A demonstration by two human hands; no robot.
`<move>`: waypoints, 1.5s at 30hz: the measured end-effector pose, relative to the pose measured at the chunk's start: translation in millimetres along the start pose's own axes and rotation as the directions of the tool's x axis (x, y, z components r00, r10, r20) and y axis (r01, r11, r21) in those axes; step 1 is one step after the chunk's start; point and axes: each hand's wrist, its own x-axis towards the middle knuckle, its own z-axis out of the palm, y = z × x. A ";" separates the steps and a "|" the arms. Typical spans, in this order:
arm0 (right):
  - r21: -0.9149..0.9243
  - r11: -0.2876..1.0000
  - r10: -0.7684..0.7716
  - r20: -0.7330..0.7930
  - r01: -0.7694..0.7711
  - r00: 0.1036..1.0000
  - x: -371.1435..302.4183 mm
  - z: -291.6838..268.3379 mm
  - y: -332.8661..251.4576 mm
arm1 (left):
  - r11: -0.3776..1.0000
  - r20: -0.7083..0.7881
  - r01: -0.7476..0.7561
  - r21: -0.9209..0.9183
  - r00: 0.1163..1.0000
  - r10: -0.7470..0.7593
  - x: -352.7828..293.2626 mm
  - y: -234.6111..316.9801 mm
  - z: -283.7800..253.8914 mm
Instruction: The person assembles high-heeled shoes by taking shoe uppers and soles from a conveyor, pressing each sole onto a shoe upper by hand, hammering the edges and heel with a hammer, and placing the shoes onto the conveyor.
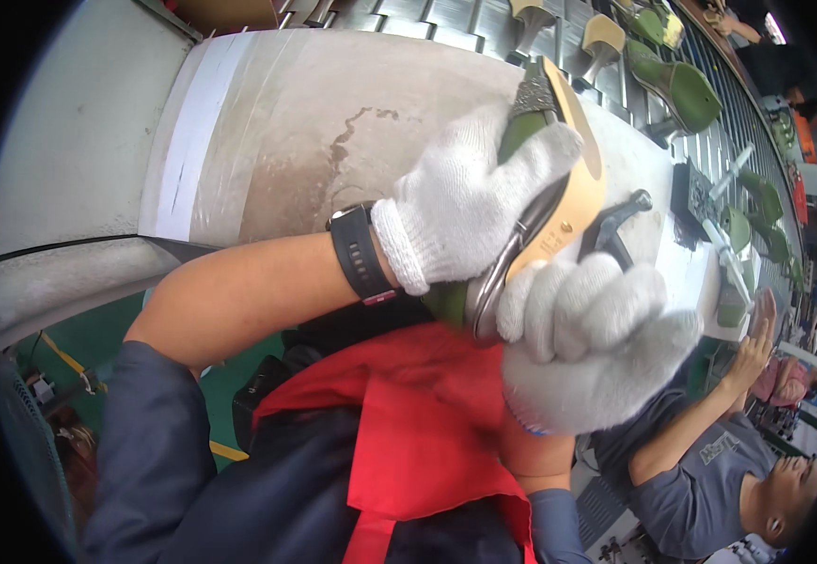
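Observation:
A shoe with a tan sole and a shiny grey upper is held on a green last, with a glittery strap near its top end. My left hand, in a white knit glove, is closed round the shoe's side, its thumb lying across the sole's edge. My right hand, gloved the same way, has its fingers curled against the lower end of the shoe. A dark, heel-shaped piece sticks out beyond the right fingers; I cannot tell whether it joins the shoe.
Below the shoe is a pale, stained work surface. Behind it runs a slatted metal conveyor carrying heeled shoes and green lasts. A co-worker in a grey shirt is at the lower right, one hand raised.

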 end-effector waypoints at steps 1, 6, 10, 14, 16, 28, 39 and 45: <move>0.003 1.000 -0.030 0.008 0.030 1.000 -2.2 1.9 3.8 | 0.998 0.021 0.039 0.051 0.999 -0.040 -3.2 3.7 -1.2; -0.011 0.997 -0.071 0.072 0.072 0.995 -2.5 0.2 7.8 | 0.998 0.037 0.053 -0.032 0.998 -0.052 -8.9 8.8 -0.3; -0.154 0.977 -0.115 0.206 0.148 0.972 1.2 3.6 11.3 | 0.997 0.042 0.067 -0.035 0.997 -0.066 -7.7 8.2 -3.9; -0.217 0.959 -0.133 0.232 0.184 0.964 -0.3 8.7 13.2 | 1.000 0.045 0.029 0.006 0.999 -0.030 -8.8 5.5 -7.3; -0.248 0.950 -0.129 0.237 0.189 0.963 -0.6 11.5 13.5 | 1.000 0.030 -0.005 -0.005 1.000 0.005 -11.2 4.4 -4.1; -0.209 0.973 0.083 -0.067 -0.095 0.994 22.9 -5.4 -10.6 | 0.987 0.052 0.112 0.116 0.992 -0.119 8.4 0.9 -9.8; -0.587 0.658 0.484 -0.151 -0.472 0.862 20.6 -53.8 -18.8 | 0.761 0.287 -0.377 0.528 0.923 0.258 -23.9 6.3 -37.3; -0.486 0.753 0.451 -0.109 -0.443 0.886 23.8 -42.6 -14.2 | 0.815 0.473 -0.346 0.464 0.875 0.102 -25.0 52.3 -47.6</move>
